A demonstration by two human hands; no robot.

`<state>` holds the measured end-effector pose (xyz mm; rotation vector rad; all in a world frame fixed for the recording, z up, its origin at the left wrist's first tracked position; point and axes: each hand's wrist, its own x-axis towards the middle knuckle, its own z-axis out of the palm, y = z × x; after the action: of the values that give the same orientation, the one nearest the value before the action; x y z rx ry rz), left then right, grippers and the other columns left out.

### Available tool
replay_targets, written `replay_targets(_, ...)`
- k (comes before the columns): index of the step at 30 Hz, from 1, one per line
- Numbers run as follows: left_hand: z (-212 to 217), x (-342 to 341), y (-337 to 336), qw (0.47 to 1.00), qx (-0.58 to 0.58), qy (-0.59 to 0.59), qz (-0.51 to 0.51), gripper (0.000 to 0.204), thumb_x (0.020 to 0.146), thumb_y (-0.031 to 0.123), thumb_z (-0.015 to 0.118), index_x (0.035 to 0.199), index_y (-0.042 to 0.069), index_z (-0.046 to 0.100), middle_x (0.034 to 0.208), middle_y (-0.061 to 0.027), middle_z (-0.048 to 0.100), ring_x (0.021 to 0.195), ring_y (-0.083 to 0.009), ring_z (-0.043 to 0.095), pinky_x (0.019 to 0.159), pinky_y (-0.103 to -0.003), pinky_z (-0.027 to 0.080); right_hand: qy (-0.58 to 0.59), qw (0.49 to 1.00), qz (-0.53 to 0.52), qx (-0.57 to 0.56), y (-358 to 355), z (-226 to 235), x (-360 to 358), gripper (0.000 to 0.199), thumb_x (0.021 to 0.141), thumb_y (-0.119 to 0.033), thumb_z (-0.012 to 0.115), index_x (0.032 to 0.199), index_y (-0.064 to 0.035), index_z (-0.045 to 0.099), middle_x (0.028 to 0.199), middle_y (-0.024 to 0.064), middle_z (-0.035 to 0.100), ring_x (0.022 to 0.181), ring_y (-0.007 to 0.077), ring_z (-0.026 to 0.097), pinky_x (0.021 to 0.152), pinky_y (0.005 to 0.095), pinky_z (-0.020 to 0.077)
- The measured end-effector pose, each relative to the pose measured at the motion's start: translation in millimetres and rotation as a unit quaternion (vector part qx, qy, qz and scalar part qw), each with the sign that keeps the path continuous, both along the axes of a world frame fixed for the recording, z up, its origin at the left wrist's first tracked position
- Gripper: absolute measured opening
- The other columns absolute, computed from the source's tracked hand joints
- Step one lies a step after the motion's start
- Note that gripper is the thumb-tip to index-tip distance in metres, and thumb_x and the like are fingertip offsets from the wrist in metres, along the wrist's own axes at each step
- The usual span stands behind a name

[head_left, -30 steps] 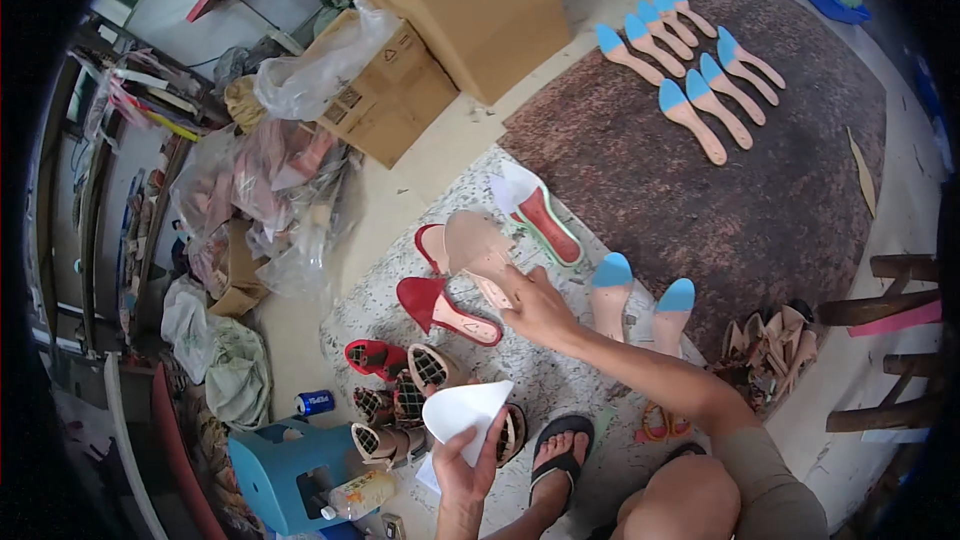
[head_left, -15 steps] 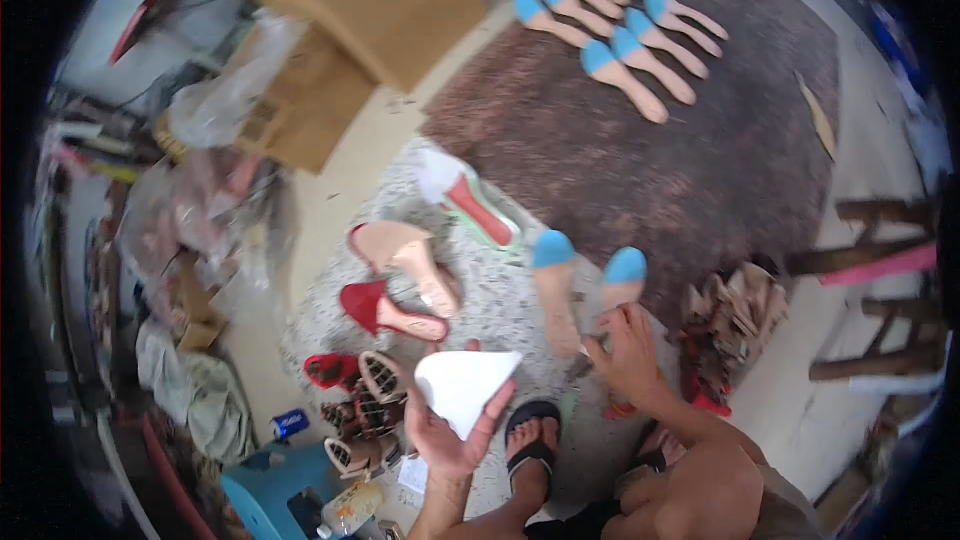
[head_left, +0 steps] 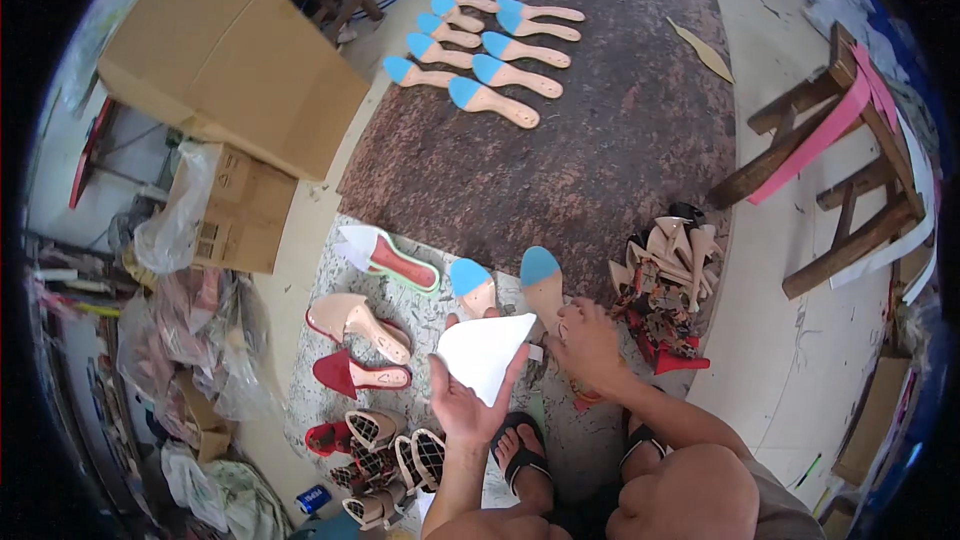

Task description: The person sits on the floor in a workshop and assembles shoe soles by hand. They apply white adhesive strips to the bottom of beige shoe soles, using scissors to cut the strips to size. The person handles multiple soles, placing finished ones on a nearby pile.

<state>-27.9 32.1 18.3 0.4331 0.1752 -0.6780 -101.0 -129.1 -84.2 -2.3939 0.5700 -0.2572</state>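
On the speckled mat (head_left: 400,410) by my feet, my left hand (head_left: 465,410) grips a white pointed insole pattern (head_left: 485,352), fingers clamped, while my right hand (head_left: 590,345), fingers curled, rests by a blue-toed sole (head_left: 543,280); next, prob. needs lining up w/ it.

a pale concrete floor (head_left: 780,360) fills the frame under even daylight. a large mottled brown mat (head_left: 600,130) covers its centre and top, with a smaller speckled grey mat (head_left: 400,325) at lower centre. big cardboard boxes (head_left: 235,55) stand upper left; a wooden stool (head_left: 850,180) sits at right; clear plastic bags (head_left: 180,340) heap along the left edge.
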Motion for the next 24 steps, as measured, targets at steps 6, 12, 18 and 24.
replay_targets(6, -12, -20, -9, 0.994, -0.009, -0.058, -0.097, 0.063, 0.102, 0.050, 0.029, 0.155, 0.017, 0.019, 0.158, -0.0112, 0.024, 0.144, -0.0313, 0.026, 0.119, -0.047, 0.019, -0.108, 0.928, 0.088, 0.345, 4, 121, 5, 0.028, 0.080, -0.019, 0.077, 0.092, 0.0008, 0.061, 0.087, 0.0112, 0.064, 0.077, 0.0198, 0.065, 0.068, 0.0314, 0.0522)
replay_targets(12, -24, -29, -18, 0.975, 0.102, -0.119, -0.155, 0.057, 0.106, 0.035, 0.026, 0.156, 0.010, 0.013, 0.159, -0.0119, 0.020, 0.145, -0.0293, 0.024, 0.119, -0.043, 0.019, -0.130, 0.911, 0.093, 0.379, 9, 119, 6, 0.023, 0.082, -0.011, 0.077, 0.096, 0.0014, 0.065, 0.089, 0.0063, 0.066, 0.078, 0.0122, 0.064, 0.067, 0.0275, 0.0524)
replay_targets(18, -25, -31, -16, 0.978, 0.096, -0.112, -0.149, 0.056, 0.106, 0.031, 0.028, 0.156, 0.010, 0.012, 0.160, -0.0119, 0.017, 0.146, -0.0280, 0.023, 0.119, -0.043, 0.019, -0.084, 0.868, 0.101, 0.479, 0, 119, 4, 0.017, 0.084, -0.007, 0.073, 0.100, -0.0005, 0.071, 0.091, 0.0064, 0.069, 0.080, 0.0127, 0.064, 0.069, 0.0267, 0.0519)
replay_targets(24, -16, -27, -15, 0.971, 0.124, -0.134, -0.155, 0.052, 0.107, 0.030, 0.026, 0.154, 0.008, 0.019, 0.159, -0.0129, 0.021, 0.145, -0.0290, 0.025, 0.118, -0.043, 0.021, -0.076, 0.874, 0.159, 0.453, -7, 113, 7, 0.015, 0.086, -0.005, 0.071, 0.100, 0.0001, 0.071, 0.092, 0.0051, 0.069, 0.084, 0.0120, 0.063, 0.073, 0.0271, 0.0506)
